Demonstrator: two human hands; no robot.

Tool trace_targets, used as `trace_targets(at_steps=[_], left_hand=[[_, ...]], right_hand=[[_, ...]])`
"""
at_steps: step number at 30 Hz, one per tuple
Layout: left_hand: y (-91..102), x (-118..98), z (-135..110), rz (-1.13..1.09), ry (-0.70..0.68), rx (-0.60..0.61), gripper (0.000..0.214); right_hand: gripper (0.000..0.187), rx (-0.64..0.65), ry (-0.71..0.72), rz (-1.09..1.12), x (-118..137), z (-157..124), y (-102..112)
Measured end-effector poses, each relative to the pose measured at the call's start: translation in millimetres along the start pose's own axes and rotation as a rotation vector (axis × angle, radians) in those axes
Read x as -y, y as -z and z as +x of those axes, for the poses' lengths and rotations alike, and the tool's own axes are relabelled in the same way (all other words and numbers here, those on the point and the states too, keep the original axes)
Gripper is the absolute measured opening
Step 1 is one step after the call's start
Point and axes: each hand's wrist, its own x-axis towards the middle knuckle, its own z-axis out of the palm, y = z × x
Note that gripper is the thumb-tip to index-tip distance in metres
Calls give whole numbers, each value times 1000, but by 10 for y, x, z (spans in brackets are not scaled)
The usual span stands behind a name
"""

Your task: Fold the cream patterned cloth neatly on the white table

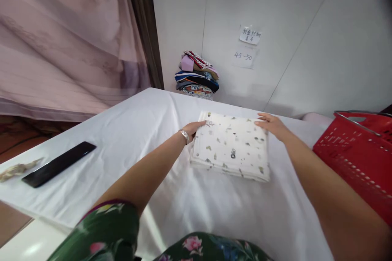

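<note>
A folded white cloth (226, 142) with small green and grey printed marks lies flat on the white-covered table, several layers thick. My left hand (192, 129), with a silver bracelet at the wrist, is closed on its left edge near the far corner; some of its fingers are hidden by the cloth. At the far right corner my right hand (272, 125) touches the cloth with its fingers stretched out and apart.
A red plastic basket (352, 151) with a metal handle stands at the right. Folded fabrics (197, 75) are piled by the wall. On the left of the table (122, 130) lie a dark flat device (59, 164) and a beige bundle (18, 170). A pink curtain (67, 40) hangs behind.
</note>
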Motion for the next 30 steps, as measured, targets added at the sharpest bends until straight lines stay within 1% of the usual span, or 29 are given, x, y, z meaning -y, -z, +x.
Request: trace_targets(at_steps=[1, 2, 4, 6, 8, 10, 12, 14, 16, 19, 21, 23, 24, 26, 28, 30], left_hand=[[53, 80, 172, 62, -28, -120, 34], [104, 163, 306, 89, -38, -166, 40], [192, 321, 466, 120, -55, -211, 54], [248, 444, 511, 154, -85, -219, 71], [266, 520, 498, 269, -157, -217, 80], [255, 555, 471, 448, -250, -220, 76], [228, 564, 450, 601, -312, -238, 68], [202, 569, 436, 692, -340, -256, 65], [191, 589, 416, 746, -376, -270, 64], [224, 647, 336, 829, -487, -310, 62], [270, 689, 239, 900, -612, -351, 57], [320, 720, 121, 976, -766, -352, 50], [341, 731, 63, 1017, -840, -320, 44], [370, 743, -37, 1109, -942, -196, 30], [380, 742, -102, 1210, -971, -59, 20], [374, 725, -132, 1302, -948, 26, 17]], right_hand=[[54, 6, -25, -26, -75, 111, -224], [53, 14, -42, -47, -158, 178, -434], [51, 37, -36, -87, -326, 192, -778], [48, 66, -7, -111, -474, 102, -993], [48, 84, 32, -132, -589, -5, -1092], [50, 95, 65, -146, -667, -64, -1113], [51, 107, 81, -149, -707, -65, -1099], [51, 106, 76, -150, -705, -50, -1078], [48, 60, 79, -169, -653, -85, -1056], [42, 2, 170, -165, -486, -312, -1011], [38, 70, 275, -101, -348, -544, -977], [34, 169, 344, -37, -228, -764, -955], [32, 210, 367, -22, -184, -849, -952], [28, 252, 407, -28, -135, -955, -965], [26, 240, 441, -62, -131, -984, -996], [25, 212, 465, -96, -151, -974, -1030]])
